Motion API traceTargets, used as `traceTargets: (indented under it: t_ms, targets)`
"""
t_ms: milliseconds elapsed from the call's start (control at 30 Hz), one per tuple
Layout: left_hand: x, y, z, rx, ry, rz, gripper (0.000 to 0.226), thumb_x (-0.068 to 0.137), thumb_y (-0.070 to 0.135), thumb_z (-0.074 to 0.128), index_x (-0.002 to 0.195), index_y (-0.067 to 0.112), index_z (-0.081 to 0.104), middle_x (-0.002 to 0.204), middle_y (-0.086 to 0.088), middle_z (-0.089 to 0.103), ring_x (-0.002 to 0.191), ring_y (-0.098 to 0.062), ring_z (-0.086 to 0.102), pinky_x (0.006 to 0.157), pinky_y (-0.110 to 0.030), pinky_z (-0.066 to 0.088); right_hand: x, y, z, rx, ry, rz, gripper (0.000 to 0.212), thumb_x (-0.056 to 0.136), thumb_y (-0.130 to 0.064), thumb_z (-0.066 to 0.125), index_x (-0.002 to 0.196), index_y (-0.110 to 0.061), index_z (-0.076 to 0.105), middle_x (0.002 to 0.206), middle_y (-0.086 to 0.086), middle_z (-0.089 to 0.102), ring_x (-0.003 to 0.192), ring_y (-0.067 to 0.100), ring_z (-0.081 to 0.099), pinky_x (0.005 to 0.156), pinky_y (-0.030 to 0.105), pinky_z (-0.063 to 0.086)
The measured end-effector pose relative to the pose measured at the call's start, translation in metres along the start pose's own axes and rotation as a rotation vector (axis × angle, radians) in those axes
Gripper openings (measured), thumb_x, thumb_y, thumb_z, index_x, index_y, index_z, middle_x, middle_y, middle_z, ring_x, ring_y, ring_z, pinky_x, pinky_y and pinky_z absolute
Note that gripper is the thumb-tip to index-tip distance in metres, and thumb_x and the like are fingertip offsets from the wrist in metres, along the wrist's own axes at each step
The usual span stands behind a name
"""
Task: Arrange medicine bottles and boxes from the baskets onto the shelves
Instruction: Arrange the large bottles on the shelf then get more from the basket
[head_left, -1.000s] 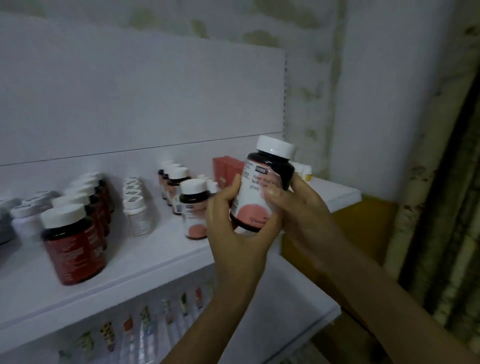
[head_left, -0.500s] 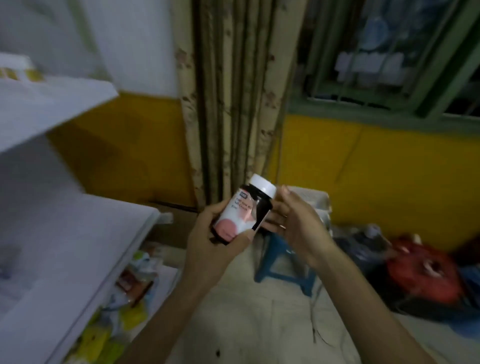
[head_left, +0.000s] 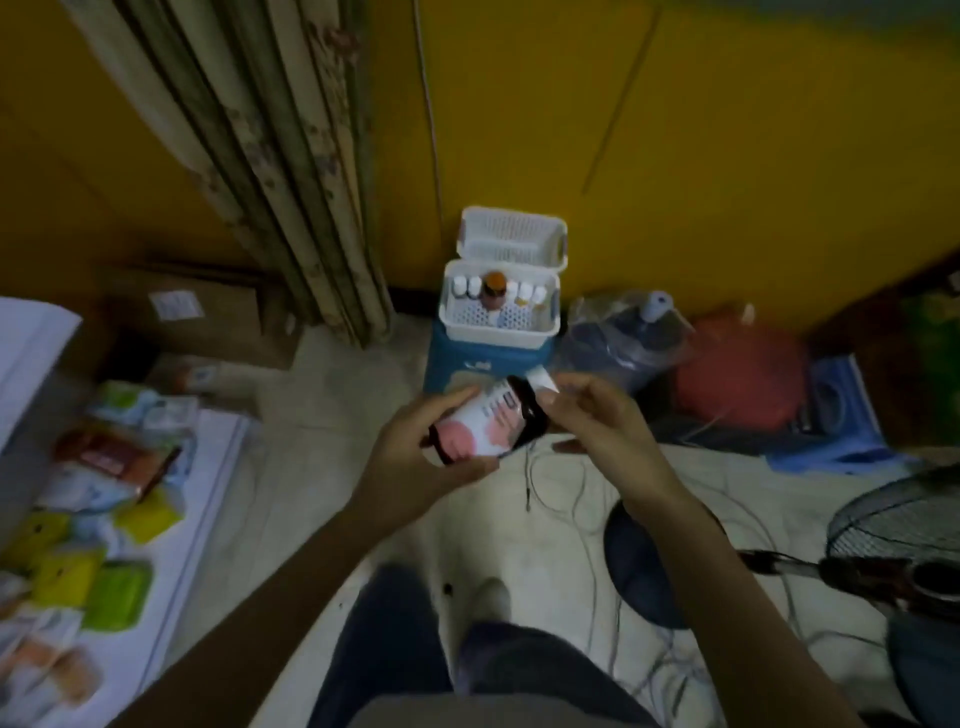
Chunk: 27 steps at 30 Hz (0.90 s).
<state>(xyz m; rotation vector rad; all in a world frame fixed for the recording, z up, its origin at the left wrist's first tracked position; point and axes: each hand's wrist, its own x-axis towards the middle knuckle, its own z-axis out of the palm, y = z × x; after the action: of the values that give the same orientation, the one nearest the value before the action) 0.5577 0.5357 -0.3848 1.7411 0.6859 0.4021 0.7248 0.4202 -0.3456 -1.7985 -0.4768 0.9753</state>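
Bottle (head_left: 485, 427), one, in left hand (head_left: 415, 460), right hand (head_left: 597, 423), two baskets (head_left: 498, 340)

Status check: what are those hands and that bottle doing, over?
Left hand grips dark white-capped bottle with pink-and-white label; right hand pinches its cap end. White plastic basket ahead on blue stool. Loose cables on floor.

Nothing can be read: the print on the bottle (head_left: 485, 423) in the left hand (head_left: 415, 460) is blurred, as is the box sticker (head_left: 174, 304) far up-left of it.

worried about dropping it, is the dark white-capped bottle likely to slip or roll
The dark round bottle with white cap looks rigid, so probably firm to grip. Its smooth sides may slip; laid sideways, it likely rolls.
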Motion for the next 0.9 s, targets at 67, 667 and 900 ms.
traceTargets:
  t_ms: [67,667,900]
  targets:
    - [0.028,-0.006,-0.002,0.045,-0.030,0.030,0.065,0.065,0.045,0.074,0.123,0.043,0.044,0.121,0.013,0.056,0.110,-0.001,0.056,0.084,-0.010,0.047,0.029,0.002,0.000,-0.019,-0.019,0.030,0.029,0.089,-0.028,0.065,0.116,-0.019,0.059,0.101,0.001,0.069,0.087,0.010,0.067,0.064,0.022,0.054]
    - [0.319,-0.154,-0.005,0.628,-0.472,-0.336,0.064,0.093,0.032,0.057,0.146,0.011,0.028,0.152,-0.009,0.032,0.138,-0.024,0.032,0.110,-0.036,0.034,0.345,0.035,-0.011,-1.020,0.159,0.102,0.058,0.079,-0.033,0.072,0.125,-0.013,0.043,0.128,0.008,0.050,0.107,0.032,0.059,0.082,0.043,0.051]
    - [0.329,-0.208,0.020,0.875,-0.563,-0.338,0.072,0.095,0.038,0.050,0.150,0.011,0.014,0.159,-0.011,0.011,0.146,-0.029,0.009,0.117,-0.042,0.020,0.419,0.108,-0.008,-1.303,-0.055,0.049,0.058,0.084,-0.038,0.068,0.130,-0.015,0.041,0.123,0.009,0.057,0.105,0.031,0.061,0.085,0.042,0.049]
